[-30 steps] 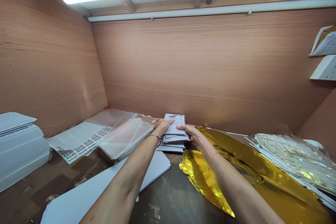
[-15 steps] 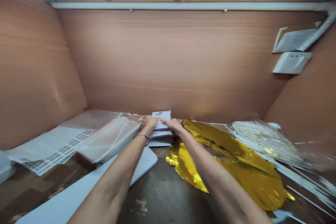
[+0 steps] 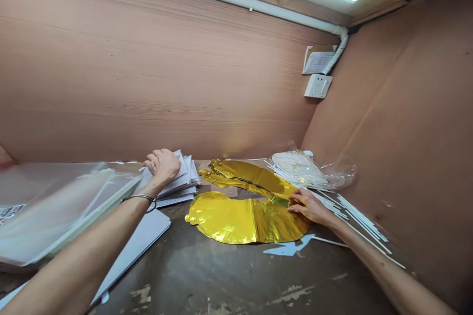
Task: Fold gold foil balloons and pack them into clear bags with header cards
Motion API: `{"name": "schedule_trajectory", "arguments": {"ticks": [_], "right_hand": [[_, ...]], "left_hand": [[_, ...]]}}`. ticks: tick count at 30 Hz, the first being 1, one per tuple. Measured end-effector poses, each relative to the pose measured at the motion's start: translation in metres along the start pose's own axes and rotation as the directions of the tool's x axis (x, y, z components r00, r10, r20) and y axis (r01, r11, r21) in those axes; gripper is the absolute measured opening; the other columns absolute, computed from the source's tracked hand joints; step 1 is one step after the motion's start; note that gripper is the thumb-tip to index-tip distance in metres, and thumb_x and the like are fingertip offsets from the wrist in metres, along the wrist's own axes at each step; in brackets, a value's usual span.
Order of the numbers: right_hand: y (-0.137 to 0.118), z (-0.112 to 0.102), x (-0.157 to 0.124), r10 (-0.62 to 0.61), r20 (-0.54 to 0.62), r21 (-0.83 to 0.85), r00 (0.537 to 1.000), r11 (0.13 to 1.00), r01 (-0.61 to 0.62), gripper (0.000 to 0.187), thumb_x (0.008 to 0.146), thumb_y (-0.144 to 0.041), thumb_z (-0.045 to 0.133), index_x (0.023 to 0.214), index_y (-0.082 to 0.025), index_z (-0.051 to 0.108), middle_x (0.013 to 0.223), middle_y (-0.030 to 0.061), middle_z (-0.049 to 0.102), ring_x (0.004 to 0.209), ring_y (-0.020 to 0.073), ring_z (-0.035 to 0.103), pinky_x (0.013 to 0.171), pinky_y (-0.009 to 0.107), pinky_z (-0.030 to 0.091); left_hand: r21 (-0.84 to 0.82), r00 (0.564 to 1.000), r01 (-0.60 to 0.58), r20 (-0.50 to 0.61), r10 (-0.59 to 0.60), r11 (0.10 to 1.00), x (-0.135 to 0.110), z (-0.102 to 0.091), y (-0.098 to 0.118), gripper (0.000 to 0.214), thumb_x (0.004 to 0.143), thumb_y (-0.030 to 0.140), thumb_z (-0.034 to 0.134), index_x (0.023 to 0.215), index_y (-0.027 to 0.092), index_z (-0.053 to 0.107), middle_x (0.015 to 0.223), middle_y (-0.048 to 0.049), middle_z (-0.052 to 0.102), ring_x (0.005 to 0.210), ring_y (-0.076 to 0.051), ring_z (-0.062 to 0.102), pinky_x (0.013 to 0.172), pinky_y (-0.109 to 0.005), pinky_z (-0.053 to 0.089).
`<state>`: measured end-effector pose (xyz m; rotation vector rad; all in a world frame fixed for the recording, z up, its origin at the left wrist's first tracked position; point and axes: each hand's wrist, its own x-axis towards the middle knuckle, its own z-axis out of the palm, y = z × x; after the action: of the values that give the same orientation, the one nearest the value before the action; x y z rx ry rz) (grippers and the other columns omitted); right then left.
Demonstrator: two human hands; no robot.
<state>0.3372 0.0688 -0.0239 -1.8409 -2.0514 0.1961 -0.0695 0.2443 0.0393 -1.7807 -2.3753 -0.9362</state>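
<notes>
Left hand (image 3: 161,167), fingers curled, resting on paper stack (image 3: 177,182) — right hand (image 3: 308,206), fingers pressed together on gold foil balloon (image 3: 244,219).

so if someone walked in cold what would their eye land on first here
The shiny gold foil balloon lying deflated in the middle of the dark worktop stands out first, with the right hand on its right side. To the left, the left hand rests on a stack of white printed sheets. On the right, white plastic sticks fan out across the worktop.
</notes>
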Motion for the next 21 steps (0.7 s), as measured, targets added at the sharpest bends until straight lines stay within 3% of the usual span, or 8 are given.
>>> {"name": "schedule_trajectory", "arguments": {"ticks": [2,4,7,10,12,14,17,21], "right_hand": [[0.015,0.01,-0.008,-0.023,-0.067,0.044,0.997,0.999,0.026,0.022,0.073,-0.033,0.054,0.082,-0.017,0.066,0.088,0.0052,0.056,0.083,0.0179,0.051,0.075,0.027,0.039],[0.02,0.02,-0.008,-0.056,-0.154,0.005,0.986,0.998,0.058,0.019,0.076,-0.029,0.051,0.076,-0.016,0.065,0.08,0.0038,0.056,0.077,0.0155,0.052,0.069,0.025,0.04],[0.021,0.03,-0.001,-0.113,-0.232,-0.14,0.966,0.987,0.082,0.017,0.078,-0.022,0.048,0.067,-0.016,0.06,0.071,0.0031,0.055,0.072,0.0154,0.051,0.066,0.026,0.039],[0.02,0.032,0.001,-0.159,-0.241,-0.223,0.957,0.969,0.105,0.015,0.078,-0.015,0.045,0.066,-0.015,0.055,0.072,0.0057,0.054,0.074,0.018,0.048,0.069,0.029,0.037],[0.017,0.028,0.002,-0.196,-0.227,-0.272,0.954,0.953,0.132,0.014,0.077,-0.011,0.044,0.068,-0.014,0.054,0.074,0.008,0.054,0.075,0.0195,0.046,0.07,0.031,0.035],[0.013,0.019,0.003,-0.228,-0.211,-0.312,0.951,0.937,0.155,0.014,0.076,-0.008,0.043,0.069,-0.013,0.054,0.076,0.0097,0.054,0.076,0.0206,0.045,0.072,0.032,0.034],[0.007,0.001,0.007,-0.251,-0.194,-0.332,0.948,0.926,0.177,0.013,0.076,-0.008,0.044,0.07,-0.013,0.055,0.077,0.0099,0.054,0.077,0.0206,0.046,0.073,0.032,0.033],[0.007,-0.01,0.011,-0.225,-0.187,-0.289,0.956,0.943,0.165,0.01,0.077,-0.018,0.048,0.078,-0.014,0.058,0.08,0.0073,0.056,0.08,0.0183,0.048,0.074,0.029,0.036]], "left_hand": [[0.081,0.98,-0.193,-0.024,0.195,0.978,-0.02,0.0,0.026,0.034,0.077,0.034,0.044,0.095,0.005,0.05,0.105,-0.0212,0.049,0.102,-0.033,0.042,0.083,-0.044,0.032],[0.043,0.92,-0.391,0.05,0.389,0.92,-0.049,0.007,0.055,0.029,0.079,0.035,0.041,0.089,0.01,0.054,0.098,-0.0154,0.053,0.097,-0.027,0.046,0.083,-0.037,0.035],[-0.212,0.706,-0.655,0.168,0.688,0.725,-0.104,0.031,0.094,0.02,0.079,0.029,0.044,0.089,0.015,0.056,0.096,-0.0089,0.056,0.096,-0.02,0.047,0.085,-0.029,0.035],[-0.423,0.506,-0.725,0.208,0.837,0.544,-0.158,0.061,0.124,0.024,0.076,0.027,0.05,0.097,0.016,0.055,0.105,-0.0082,0.054,0.1,-0.019,0.046,0.087,-0.03,0.035],[-0.488,0.407,-0.737,0.231,0.884,0.467,-0.183,0.078,0.14,0.031,0.074,0.026,0.052,0.103,0.019,0.053,0.114,-0.0081,0.05,0.11,-0.022,0.039,0.091,-0.038,0.031],[-0.557,0.382,-0.694,0.252,0.889,0.456,-0.196,0.091,0.153,0.03,0.071,0.024,0.053,0.101,0.021,0.055,0.115,-0.0059,0.051,0.113,-0.025,0.036,0.092,-0.043,0.028],[-0.631,0.432,-0.58,0.298,0.851,0.515,-0.202,0.104,0.166,0.015,0.071,0.023,0.052,0.081,0.019,0.062,0.092,-0.0034,0.061,0.097,-0.022,0.048,0.085,-0.038,0.034],[-0.648,0.489,-0.518,0.31,0.815,0.557,-0.202,0.117,0.171,0.018,0.074,0.024,0.049,0.069,0.012,0.062,0.068,-0.0014,0.059,0.068,-0.014,0.052,0.069,-0.028,0.039]]}}
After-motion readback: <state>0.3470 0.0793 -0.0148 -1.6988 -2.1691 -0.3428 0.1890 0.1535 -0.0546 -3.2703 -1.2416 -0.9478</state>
